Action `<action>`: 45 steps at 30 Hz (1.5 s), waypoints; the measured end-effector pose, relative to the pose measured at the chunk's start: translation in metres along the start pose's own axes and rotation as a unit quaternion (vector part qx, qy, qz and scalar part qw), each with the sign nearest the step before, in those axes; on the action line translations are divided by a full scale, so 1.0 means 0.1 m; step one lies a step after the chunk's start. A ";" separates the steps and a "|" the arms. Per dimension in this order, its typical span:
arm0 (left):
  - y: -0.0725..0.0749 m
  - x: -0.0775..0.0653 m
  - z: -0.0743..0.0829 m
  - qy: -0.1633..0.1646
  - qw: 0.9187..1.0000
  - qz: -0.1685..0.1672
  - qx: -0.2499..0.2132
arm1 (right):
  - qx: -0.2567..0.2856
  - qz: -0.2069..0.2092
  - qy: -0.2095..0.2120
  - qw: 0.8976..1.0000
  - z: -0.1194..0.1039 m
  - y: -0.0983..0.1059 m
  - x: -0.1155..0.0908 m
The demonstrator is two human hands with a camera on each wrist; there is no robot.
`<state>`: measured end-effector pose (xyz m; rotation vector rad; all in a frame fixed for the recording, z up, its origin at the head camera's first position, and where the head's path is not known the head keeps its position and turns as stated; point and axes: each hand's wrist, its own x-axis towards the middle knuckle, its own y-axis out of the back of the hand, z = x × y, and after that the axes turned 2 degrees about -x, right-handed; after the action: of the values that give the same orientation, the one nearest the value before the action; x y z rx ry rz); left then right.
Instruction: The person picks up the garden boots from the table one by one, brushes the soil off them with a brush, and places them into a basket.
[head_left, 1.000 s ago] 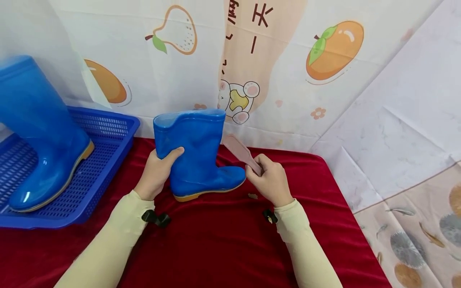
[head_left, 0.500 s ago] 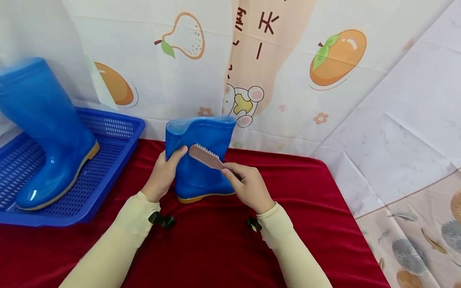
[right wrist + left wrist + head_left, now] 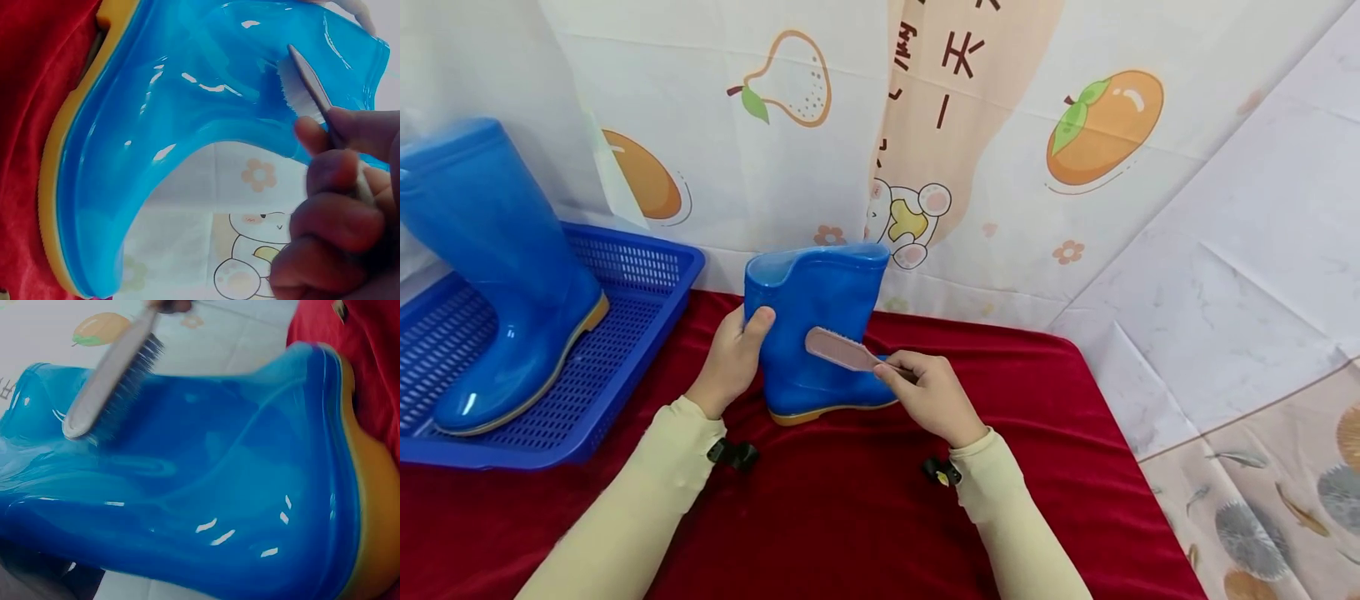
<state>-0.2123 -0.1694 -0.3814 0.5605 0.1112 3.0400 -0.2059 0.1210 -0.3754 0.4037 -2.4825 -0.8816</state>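
Observation:
A blue rain boot (image 3: 816, 296) with a yellow sole stands on the red cloth, toe pointing right. My left hand (image 3: 730, 358) grips the back of its shaft, thumb on the near side and the other fingers hidden behind. By its handle, my right hand (image 3: 932, 396) holds a pinkish-brown scrub brush (image 3: 841, 349) across the lower shaft. In the left wrist view the brush (image 3: 103, 381) slants over the boot (image 3: 219, 456), its bristles facing the blue surface. The right wrist view shows pale bristles (image 3: 294, 90) right at the shaft, with my curled fingers (image 3: 337, 219) around the handle.
To the left, a blue plastic basket (image 3: 696, 260) bears a second blue boot (image 3: 512, 258), standing upright. Red velvet cloth (image 3: 820, 517) covers the table. Behind it hangs a white curtain (image 3: 700, 175) with fruit prints, close beyond the boot.
My right hand has carried the brush left from beside the toe onto the shaft, then slightly down along it. The left hand keeps its hold on the boot.

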 end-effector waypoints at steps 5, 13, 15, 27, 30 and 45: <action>0.03 -0.01 0.00 -0.027 1.000 -0.012 0.007 | 0.048 0.047 0.048 0.997 -0.04 0.01 -0.01; 0.11 0.04 0.10 0.027 0.997 -0.062 0.023 | 0.060 0.085 0.005 0.995 -0.04 -0.01 -0.01; 0.11 0.05 0.11 0.048 0.997 -0.062 0.015 | 0.053 0.080 -0.032 0.995 -0.03 -0.01 -0.01; 0.12 -0.01 0.16 0.095 0.994 -0.055 0.008 | 0.066 0.043 -0.055 0.995 -0.01 0.03 -0.02; 0.13 -0.02 0.16 0.107 0.993 -0.054 0.013 | 0.084 0.052 -0.023 0.995 -0.02 0.02 -0.02; 0.11 0.06 0.14 0.065 0.997 -0.038 -0.002 | 0.026 -0.004 -0.060 0.998 -0.01 0.02 0.01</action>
<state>-0.2137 -0.1795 -0.3653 0.3501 0.1283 3.0005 -0.2066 0.1217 -0.3727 0.3898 -2.6199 -0.8699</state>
